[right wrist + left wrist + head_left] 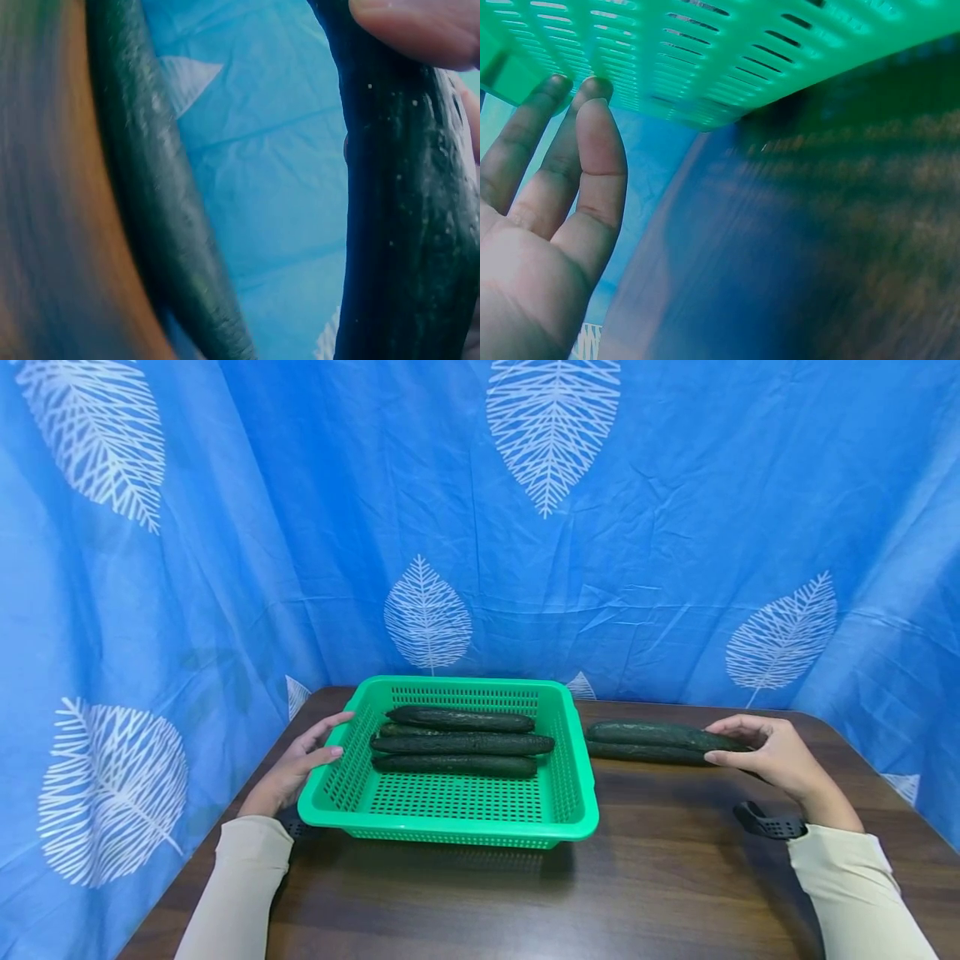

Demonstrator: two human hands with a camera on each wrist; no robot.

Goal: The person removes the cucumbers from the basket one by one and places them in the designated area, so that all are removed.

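A green plastic basket (450, 832) with slotted walls stands on the left part of the table, several dark green cucumbers (465, 743) lying lengthwise inside it. At its left side is my left hand (296, 767); the left wrist view shows fairly straight fingers touching the slotted wall (705, 45). To the right of the basket, my right hand (783, 756) grips the right end of a cucumber (652, 732) between thumb and fingers. Another cucumber (645, 752) lies just in front. In the right wrist view the gripped cucumber (409, 210) appears apart from the other cucumber (150, 150).
The brown wooden table (660, 877) reaches back to a blue curtain (645, 552) with white leaf prints. A black band (768, 822) sits at the right wrist.
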